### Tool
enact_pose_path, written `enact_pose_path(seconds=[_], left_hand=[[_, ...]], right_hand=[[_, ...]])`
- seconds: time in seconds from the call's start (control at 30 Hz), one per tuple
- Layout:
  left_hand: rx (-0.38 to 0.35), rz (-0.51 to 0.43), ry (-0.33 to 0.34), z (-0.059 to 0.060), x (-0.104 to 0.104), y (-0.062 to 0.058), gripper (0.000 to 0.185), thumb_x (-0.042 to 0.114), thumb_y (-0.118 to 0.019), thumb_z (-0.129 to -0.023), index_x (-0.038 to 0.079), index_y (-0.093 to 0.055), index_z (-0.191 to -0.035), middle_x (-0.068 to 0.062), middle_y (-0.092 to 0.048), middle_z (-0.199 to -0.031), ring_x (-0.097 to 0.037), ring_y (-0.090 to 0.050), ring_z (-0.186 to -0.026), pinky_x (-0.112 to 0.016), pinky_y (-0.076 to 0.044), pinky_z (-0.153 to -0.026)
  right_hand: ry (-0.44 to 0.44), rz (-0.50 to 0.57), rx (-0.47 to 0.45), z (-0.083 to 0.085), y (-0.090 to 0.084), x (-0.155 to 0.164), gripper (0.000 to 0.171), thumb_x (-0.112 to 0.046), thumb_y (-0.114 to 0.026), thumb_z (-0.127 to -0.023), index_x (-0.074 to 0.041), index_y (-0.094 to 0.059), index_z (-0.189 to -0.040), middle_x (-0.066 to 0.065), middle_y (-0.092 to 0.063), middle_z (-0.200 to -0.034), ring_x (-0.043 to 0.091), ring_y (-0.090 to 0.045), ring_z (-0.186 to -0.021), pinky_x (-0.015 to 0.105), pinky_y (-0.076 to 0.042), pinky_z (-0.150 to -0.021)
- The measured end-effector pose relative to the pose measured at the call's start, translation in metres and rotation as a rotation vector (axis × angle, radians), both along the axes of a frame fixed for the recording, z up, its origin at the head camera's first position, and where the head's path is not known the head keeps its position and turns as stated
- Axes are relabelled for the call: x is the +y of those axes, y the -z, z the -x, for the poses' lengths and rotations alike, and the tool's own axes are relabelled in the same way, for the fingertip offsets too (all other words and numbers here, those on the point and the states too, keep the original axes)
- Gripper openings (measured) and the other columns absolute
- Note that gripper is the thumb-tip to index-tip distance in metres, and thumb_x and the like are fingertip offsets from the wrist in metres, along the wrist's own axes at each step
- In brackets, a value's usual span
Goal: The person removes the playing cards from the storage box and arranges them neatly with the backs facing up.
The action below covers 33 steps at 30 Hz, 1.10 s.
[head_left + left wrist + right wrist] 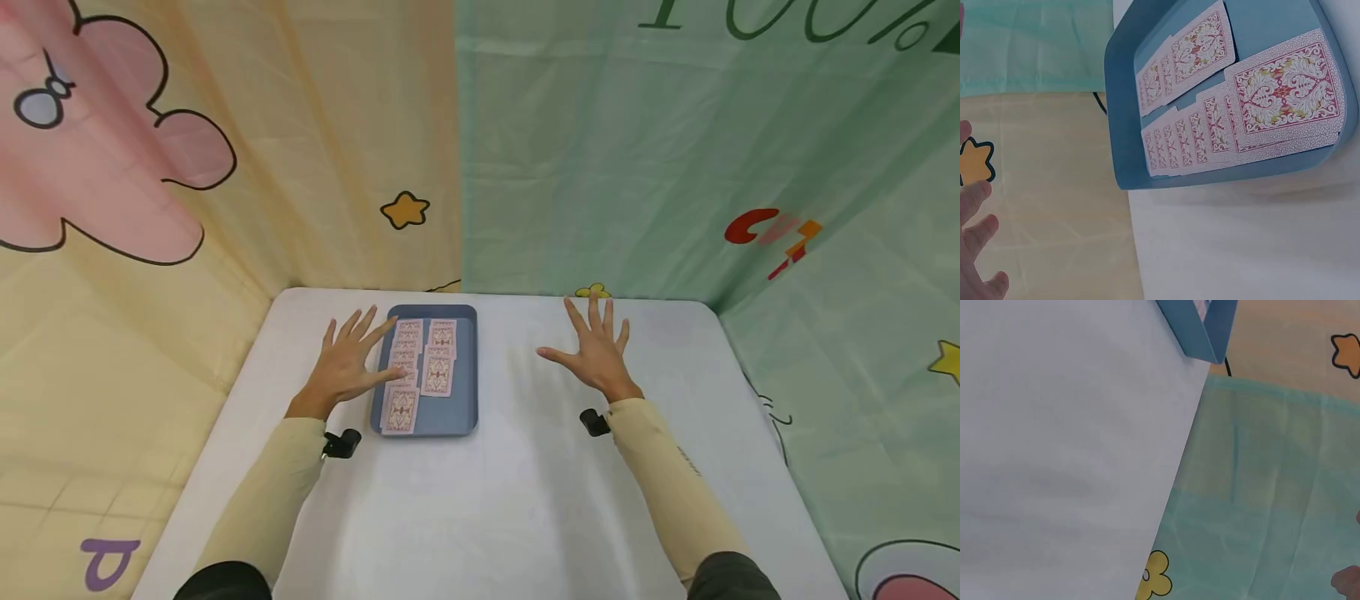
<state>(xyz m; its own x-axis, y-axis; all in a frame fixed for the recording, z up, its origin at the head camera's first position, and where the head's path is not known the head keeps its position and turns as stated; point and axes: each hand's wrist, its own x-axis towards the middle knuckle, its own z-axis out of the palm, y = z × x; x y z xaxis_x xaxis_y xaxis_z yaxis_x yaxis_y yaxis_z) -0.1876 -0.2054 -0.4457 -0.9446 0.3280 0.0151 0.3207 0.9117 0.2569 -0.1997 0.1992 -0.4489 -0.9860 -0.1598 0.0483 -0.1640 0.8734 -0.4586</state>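
A blue-grey tray (pixel 463 417) lies left of the middle of the white table. In it are two overlapping columns of face-down playing cards (pixel 401 411) with red ornate backs; the left column is longer in the head view, the right one (pixel 437 375) shorter. My left hand (pixel 347 365) is spread over the tray's left edge, its thumb overlapping the left column in the head view and nothing in its grasp. To the right of the tray, my right hand (pixel 596 354) is raised with fingers spread, holding nothing. The left wrist view shows the fanned cards (pixel 1285 94) closely.
The white table (pixel 480 517) has curtains behind and at its sides, a yellow one (pixel 322 167) at left and a green one (pixel 585 167) at right. Both wrists wear small black cameras (pixel 342 444).
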Motion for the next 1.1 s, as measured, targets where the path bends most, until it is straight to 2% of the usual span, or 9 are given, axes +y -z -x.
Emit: enact_pose_path(seconds=[0.23, 0.37, 0.5, 0.67, 0.73, 0.9, 0.97, 1.1], left_hand=[[0.008, -0.022, -0.010, 0.001, -0.003, 0.009, 0.091, 0.059, -0.065, -0.080, 0.016, -0.029, -0.153, -0.019, -0.012, -0.160, -0.042, -0.007, -0.145, -0.062, 0.001, -0.114], [-0.005, -0.079, -0.019, 0.000, -0.006, 0.015, 0.090, 0.055, -0.066, -0.081, 0.014, -0.030, -0.152, -0.020, -0.010, -0.160, -0.042, -0.005, -0.146, -0.061, 0.001, -0.115], [-0.040, -0.142, 0.002, -0.001, -0.007, 0.024, 0.088, 0.055, -0.065, -0.083, 0.012, -0.030, -0.152, -0.020, -0.011, -0.159, -0.043, -0.008, -0.145, -0.061, -0.003, -0.115], [-0.096, -0.229, 0.010, -0.002, -0.007, 0.036, 0.085, 0.049, -0.067, -0.084, 0.010, -0.032, -0.151, -0.018, -0.011, -0.160, -0.043, -0.010, -0.144, -0.063, -0.009, -0.114], [-0.098, -0.263, 0.003, -0.003, -0.007, 0.040, 0.084, 0.046, -0.069, -0.084, 0.011, -0.033, -0.151, -0.018, -0.012, -0.160, -0.044, -0.012, -0.144, -0.065, -0.011, -0.112], [-0.140, -0.321, -0.047, -0.004, -0.008, 0.052, 0.077, 0.045, -0.069, -0.085, 0.012, -0.040, -0.148, -0.016, -0.010, -0.161, -0.046, -0.012, -0.143, -0.070, -0.013, -0.109], [-0.170, -0.333, -0.075, -0.006, -0.008, 0.057, 0.073, 0.044, -0.068, -0.086, 0.012, -0.042, -0.147, -0.015, -0.010, -0.161, -0.047, -0.011, -0.143, -0.071, -0.013, -0.108], [-0.181, -0.372, -0.098, -0.009, -0.011, 0.067, 0.068, 0.039, -0.068, -0.088, 0.012, -0.044, -0.146, -0.016, -0.013, -0.160, -0.048, -0.014, -0.142, -0.070, -0.015, -0.108]], right_hand=[[-0.016, 0.010, -0.011, 0.006, 0.004, -0.010, 0.100, -0.071, -0.059, -0.080, -0.023, -0.015, -0.156, 0.010, 0.014, -0.161, 0.041, 0.016, -0.144, 0.067, 0.016, -0.107], [-0.031, 0.025, -0.001, 0.011, 0.005, -0.015, 0.098, -0.068, -0.061, -0.081, -0.023, -0.018, -0.156, 0.011, 0.009, -0.161, 0.041, 0.012, -0.145, 0.065, 0.015, -0.108], [-0.038, 0.045, 0.006, 0.014, 0.005, -0.019, 0.098, -0.064, -0.065, -0.080, -0.020, -0.020, -0.156, 0.013, 0.004, -0.162, 0.041, 0.008, -0.145, 0.064, 0.014, -0.110], [-0.052, 0.108, 0.020, 0.018, 0.008, -0.030, 0.095, -0.056, -0.071, -0.080, -0.014, -0.027, -0.154, 0.017, -0.009, -0.160, 0.040, -0.002, -0.146, 0.063, 0.005, -0.113], [-0.056, 0.129, 0.023, 0.020, 0.010, -0.035, 0.095, -0.054, -0.073, -0.079, -0.014, -0.029, -0.153, 0.017, -0.013, -0.160, 0.038, -0.006, -0.147, 0.061, 0.000, -0.114], [-0.078, 0.163, -0.003, 0.025, 0.015, -0.048, 0.094, -0.049, -0.075, -0.079, -0.013, -0.029, -0.153, 0.016, -0.017, -0.159, 0.037, -0.016, -0.145, 0.059, -0.011, -0.114], [-0.085, 0.182, -0.022, 0.026, 0.017, -0.053, 0.093, -0.047, -0.076, -0.079, -0.012, -0.030, -0.152, 0.015, -0.019, -0.158, 0.037, -0.019, -0.144, 0.061, -0.013, -0.113], [-0.098, 0.210, -0.043, 0.028, 0.022, -0.063, 0.090, -0.042, -0.078, -0.079, -0.013, -0.032, -0.152, 0.014, -0.024, -0.157, 0.036, -0.023, -0.142, 0.060, -0.015, -0.114]])
